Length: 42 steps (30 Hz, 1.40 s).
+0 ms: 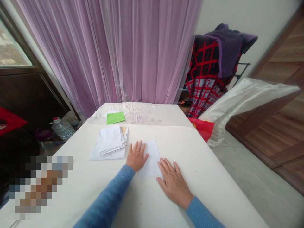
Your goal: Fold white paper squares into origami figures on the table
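White-covered table (209, 177) with a stack of white papers (110, 141), a single white sheet (153, 155), a green card (115, 118)

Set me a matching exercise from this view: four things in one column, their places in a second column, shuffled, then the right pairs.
Things
1. right hand
2. stack of folded white paper
3. green paper
4. plastic water bottle

Places
A. Lower down, off the left side of the table
B. At the far end of the table
C. At the right edge of the loose white sheet
D. On the table, left of the loose white sheet

Pairs
1-C, 2-D, 3-B, 4-A
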{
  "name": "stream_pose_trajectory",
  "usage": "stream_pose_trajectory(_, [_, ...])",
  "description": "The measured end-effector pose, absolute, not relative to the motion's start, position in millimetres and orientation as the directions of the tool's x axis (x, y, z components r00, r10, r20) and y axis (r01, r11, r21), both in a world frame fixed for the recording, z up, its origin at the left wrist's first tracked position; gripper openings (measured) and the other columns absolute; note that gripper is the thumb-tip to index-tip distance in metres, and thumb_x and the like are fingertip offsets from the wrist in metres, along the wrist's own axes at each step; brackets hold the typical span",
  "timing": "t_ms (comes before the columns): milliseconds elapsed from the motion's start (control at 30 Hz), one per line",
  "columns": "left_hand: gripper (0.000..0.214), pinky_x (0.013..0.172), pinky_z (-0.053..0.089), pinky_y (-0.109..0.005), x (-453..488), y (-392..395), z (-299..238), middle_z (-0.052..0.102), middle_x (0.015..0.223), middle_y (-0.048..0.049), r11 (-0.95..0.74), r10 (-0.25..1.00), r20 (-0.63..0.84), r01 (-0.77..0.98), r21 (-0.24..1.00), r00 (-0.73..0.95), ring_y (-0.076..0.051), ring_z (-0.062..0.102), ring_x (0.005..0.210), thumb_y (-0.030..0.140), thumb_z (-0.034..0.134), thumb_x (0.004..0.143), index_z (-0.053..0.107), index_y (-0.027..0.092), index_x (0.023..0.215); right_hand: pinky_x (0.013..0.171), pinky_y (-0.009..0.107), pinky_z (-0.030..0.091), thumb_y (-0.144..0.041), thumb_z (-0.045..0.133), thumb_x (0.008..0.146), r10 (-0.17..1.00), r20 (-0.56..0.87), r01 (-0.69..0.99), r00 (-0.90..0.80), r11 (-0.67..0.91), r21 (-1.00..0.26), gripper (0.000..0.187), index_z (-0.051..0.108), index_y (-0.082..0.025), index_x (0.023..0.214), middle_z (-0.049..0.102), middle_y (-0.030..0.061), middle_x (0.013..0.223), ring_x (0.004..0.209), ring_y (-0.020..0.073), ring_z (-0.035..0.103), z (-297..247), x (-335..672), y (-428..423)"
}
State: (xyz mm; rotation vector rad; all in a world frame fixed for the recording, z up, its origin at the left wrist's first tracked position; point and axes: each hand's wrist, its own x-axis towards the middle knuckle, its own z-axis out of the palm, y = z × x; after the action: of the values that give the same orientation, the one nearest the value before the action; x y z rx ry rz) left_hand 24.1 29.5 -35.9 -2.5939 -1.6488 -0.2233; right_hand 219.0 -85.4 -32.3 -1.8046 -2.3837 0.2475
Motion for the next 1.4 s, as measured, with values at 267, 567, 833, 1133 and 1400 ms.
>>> stream_pose_trajectory(267, [0.079,0.113,0.03,-0.05,-23,-44,-25,0.042,0.15,-0.0127,-0.73,0.684,0.103,0.679,0.08,0.722,-0.03,0.036,0.139,0.068,0.051,0.081,0.04,0.02,0.143,0.118,0.049,0.016,-0.026,0.05,0.079,0.952,-0.015,0.92,-0.304,0.29,-0.264,0.062,0.047,-0.014,0.14,0.027,0.0113,0.156,0.144,0.0258,0.022,-17,229,-83])
stream_pose_trajectory(567, [0.038,0.094,0.05,-0.042,14,-43,-5,0.064,0.125,-0.0104,-0.689,0.725,0.038,0.723,0.055,0.688,-0.026,0.06,0.112,0.027,0.065,0.083,0.059,0.018,0.119,0.119,0.047,0.013,-0.04,0.05,0.087,0.865,0.043,0.803,-0.5,0.482,-0.35,0.061,0.043,-0.016,0.142,0.036,0.0102,0.152,0.142,0.0241,0.028,-20,209,-74])
stream_pose_trajectory(833, [0.037,0.089,0.053,-0.036,8,-41,-4,0.063,0.12,-0.0103,-0.689,0.725,0.065,0.72,0.083,0.686,-0.024,0.061,0.106,0.037,0.066,0.082,0.058,0.017,0.112,0.115,0.048,0.024,-0.045,0.052,0.09,0.863,0.101,0.818,-0.495,0.502,-0.279,0.052,0.052,-0.019,0.136,0.044,0.0118,0.147,0.136,0.0257,0.038,-22,208,-69])
stream_pose_trajectory(1133, [0.012,0.073,0.055,-0.032,22,-38,-6,0.065,0.097,-0.0073,-0.678,0.733,0.045,0.735,-0.027,0.678,-0.022,0.064,0.091,0.014,0.049,0.088,0.058,0.018,0.096,0.112,0.045,0.033,-0.031,0.057,0.087,0.838,0.218,0.792,-0.5,0.544,-0.277,0.049,0.053,-0.017,0.135,0.055,0.0115,0.138,0.13,0.0239,0.047,-30,213,-66])
stream_pose_trajectory(1400, [0.048,0.089,0.053,-0.036,-6,-33,-11,0.069,0.112,-0.0093,-0.654,0.757,0.17,0.724,0.219,0.631,-0.023,0.065,0.103,0.052,0.063,0.082,0.057,0.02,0.117,0.1,0.036,0.046,-0.018,0.047,0.09,0.867,0.352,0.784,-0.353,0.48,-0.393,0.028,0.071,-0.024,0.103,0.072,0.0054,0.111,0.108,0.018,0.063,-41,229,-45])
